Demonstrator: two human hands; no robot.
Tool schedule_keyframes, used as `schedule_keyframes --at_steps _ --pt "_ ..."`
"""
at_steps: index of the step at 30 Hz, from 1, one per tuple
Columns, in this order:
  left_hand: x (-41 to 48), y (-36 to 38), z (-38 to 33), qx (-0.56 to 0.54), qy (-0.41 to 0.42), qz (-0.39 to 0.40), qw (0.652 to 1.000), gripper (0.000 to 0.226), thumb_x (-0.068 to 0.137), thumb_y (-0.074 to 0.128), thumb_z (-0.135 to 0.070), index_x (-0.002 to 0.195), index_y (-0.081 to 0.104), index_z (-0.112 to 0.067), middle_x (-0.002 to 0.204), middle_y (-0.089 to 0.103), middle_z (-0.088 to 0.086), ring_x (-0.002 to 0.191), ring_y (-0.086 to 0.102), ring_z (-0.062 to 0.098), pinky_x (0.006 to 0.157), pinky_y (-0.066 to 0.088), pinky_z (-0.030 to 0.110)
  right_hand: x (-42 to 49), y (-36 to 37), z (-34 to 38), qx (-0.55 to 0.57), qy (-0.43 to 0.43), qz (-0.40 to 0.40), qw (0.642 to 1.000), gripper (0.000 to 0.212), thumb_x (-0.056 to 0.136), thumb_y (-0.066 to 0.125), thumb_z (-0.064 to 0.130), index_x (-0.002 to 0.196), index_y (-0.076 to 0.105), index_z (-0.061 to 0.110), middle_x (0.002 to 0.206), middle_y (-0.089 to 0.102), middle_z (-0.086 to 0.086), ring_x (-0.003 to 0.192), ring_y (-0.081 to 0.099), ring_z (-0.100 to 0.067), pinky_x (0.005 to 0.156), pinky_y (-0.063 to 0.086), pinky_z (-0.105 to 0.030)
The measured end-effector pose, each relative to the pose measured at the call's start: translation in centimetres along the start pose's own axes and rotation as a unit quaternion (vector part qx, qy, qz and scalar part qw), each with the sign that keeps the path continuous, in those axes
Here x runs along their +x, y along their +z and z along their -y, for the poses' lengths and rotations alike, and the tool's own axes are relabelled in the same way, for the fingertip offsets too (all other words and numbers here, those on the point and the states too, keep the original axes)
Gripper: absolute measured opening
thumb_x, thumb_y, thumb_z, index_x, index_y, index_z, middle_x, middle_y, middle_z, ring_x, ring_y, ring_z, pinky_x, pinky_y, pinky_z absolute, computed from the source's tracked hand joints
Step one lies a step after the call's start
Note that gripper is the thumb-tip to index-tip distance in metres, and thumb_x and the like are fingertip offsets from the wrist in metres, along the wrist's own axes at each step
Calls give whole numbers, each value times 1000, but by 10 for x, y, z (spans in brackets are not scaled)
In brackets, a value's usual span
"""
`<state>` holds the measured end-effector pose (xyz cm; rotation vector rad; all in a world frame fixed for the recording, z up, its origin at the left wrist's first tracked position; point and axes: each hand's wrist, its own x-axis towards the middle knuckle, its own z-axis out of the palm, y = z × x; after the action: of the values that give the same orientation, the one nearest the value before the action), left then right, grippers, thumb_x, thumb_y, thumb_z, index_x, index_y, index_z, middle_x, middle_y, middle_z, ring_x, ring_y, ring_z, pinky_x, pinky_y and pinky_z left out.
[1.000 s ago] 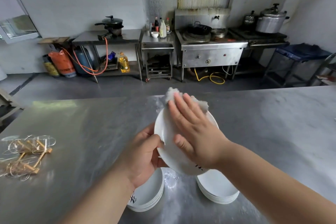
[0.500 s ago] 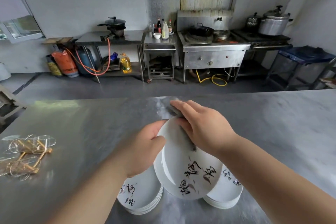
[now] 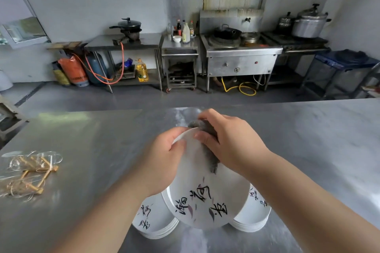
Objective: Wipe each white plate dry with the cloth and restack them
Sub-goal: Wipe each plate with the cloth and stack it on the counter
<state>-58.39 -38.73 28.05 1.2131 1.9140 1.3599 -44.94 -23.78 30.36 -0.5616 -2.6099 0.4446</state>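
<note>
A: Where is the plate, and who has it?

B: The white plate (image 3: 205, 197) is held tilted above the steel table (image 3: 82, 129), with its painted face toward the camera. The left hand (image 3: 162, 160) grips the upper left rim, fingers curled over the edge. The right hand (image 3: 232, 144) is curled round a grey cloth (image 3: 211, 160) and presses it to the upper part of the plate's face.

A: What about the edges and the room around it?

B: The left stack (image 3: 156, 224) and the right stack (image 3: 255, 215) sit near the table's near edge, apart from each other. The held plate's lower rim overlaps both in view, but I cannot tell whether it touches them. Steel stretches wide to the right. To the left it runs as far as a tangle of clear rings and bamboo sticks (image 3: 30, 172) by that edge. The far edge lies just beyond the hands.

A: And the room?

B: Past the table there is grey floor (image 3: 123, 98). Along the wall stand a wok stove (image 3: 240, 57), a bench carrying a lidded pan (image 3: 128, 24), and gas cylinders (image 3: 96, 70).
</note>
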Motion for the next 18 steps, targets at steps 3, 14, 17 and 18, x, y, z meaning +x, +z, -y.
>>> schedule_keyframes --at_steps 3,14,17,18 --pt "-3 -6 8 10 -2 -104 995 42 94 42 -28 116 70 -52 110 77 -20 104 69 4 91 54 41 -12 2 -19 103 113 -34 988 33 98 55 55 127 57 40 102 72 15 95 66 -15 75 51 -32" --pt "0 3 15 -25 3 -207 978 43 93 40 -27 118 67 -47 108 76 -15 101 70 10 85 55 39 -9 3 -19 172 155 -96 968 25 98 62 43 122 57 46 98 68 26 89 61 2 72 44 -13" --pt "-4 9 15 -63 -10 -264 962 43 93 38 -28 119 67 -44 101 77 -12 88 69 11 73 52 39 -29 27 -20 235 239 -107 936 5 99 58 48 100 54 47 88 67 27 86 59 14 62 40 -8" --pt "-7 14 15 -65 -19 -251 966 41 92 39 -29 118 68 -43 99 77 -12 85 68 10 72 52 38 -35 33 -23 238 248 -106 933 6 100 58 47 97 53 46 88 67 28 86 57 17 59 41 -9"
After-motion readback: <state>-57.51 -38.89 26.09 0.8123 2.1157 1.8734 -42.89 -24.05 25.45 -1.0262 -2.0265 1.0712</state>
